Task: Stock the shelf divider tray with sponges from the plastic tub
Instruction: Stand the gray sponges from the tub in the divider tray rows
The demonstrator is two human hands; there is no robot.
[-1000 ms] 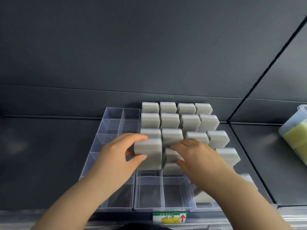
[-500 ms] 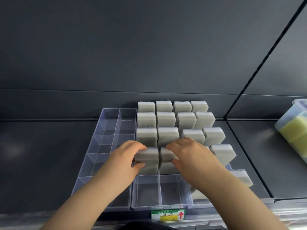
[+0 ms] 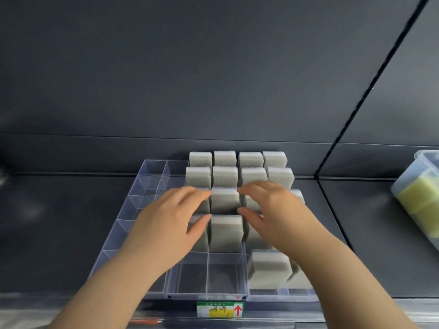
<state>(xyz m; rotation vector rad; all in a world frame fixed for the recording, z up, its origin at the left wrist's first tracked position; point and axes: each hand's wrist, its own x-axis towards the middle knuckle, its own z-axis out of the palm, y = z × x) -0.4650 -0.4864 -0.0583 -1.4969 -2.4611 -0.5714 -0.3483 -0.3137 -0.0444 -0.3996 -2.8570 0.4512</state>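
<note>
A clear divider tray point(image 3: 133, 207) lies on the dark shelf. Several grey sponges point(image 3: 224, 173) stand upright in its middle and right compartments; its left columns and two front middle cells hold nothing. My left hand point(image 3: 173, 222) hovers with relaxed fingers over the sponges of the left filled column. My right hand point(image 3: 273, 210) hovers with spread fingers over the sponges to the right. Between the two hands stands a grey sponge point(image 3: 225, 231) seated in its cell. Neither hand holds anything. The plastic tub point(image 3: 420, 195) with yellow-green sponges sits at the right edge.
The dark shelf back wall point(image 3: 213, 91) rises behind the tray. A vertical seam point(image 3: 327, 169) divides the shelf to the right of the tray. A green and yellow price label point(image 3: 219, 308) is fixed to the shelf's front edge.
Both hands pushed their sponges down into the cells, then let go and lifted with fingers relaxed. The view has shifted slightly closer.
</note>
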